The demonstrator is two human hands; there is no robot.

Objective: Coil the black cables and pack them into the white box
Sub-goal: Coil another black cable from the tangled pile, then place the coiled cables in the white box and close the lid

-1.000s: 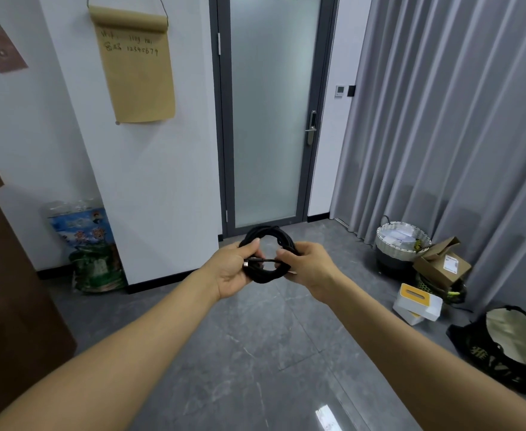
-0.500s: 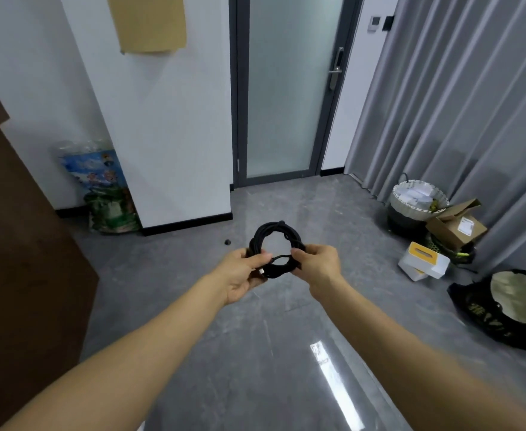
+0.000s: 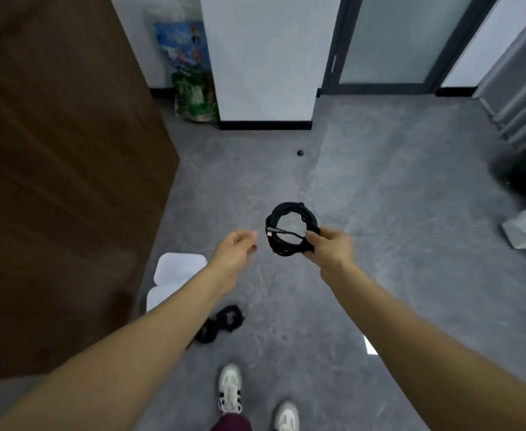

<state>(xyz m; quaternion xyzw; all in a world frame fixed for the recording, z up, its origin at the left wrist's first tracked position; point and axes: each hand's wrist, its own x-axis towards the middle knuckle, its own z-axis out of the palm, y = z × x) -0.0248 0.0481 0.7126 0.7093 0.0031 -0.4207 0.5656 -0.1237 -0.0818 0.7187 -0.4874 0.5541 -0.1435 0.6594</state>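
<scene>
The right hand (image 3: 328, 248) pinches the coil (image 3: 291, 228) at its right edge; the left hand (image 3: 235, 248) (fingers loose, holding nothing) hangs just beside it.

Coiled black cable (image 3: 292, 229) in right hand (image 3: 328, 247)

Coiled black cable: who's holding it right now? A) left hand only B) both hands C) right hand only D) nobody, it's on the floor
C: the right hand grips the coiled black cable at its lower right edge, while the left hand hangs beside it, fingers loosely curled, apart from the coil and holding nothing.
</scene>
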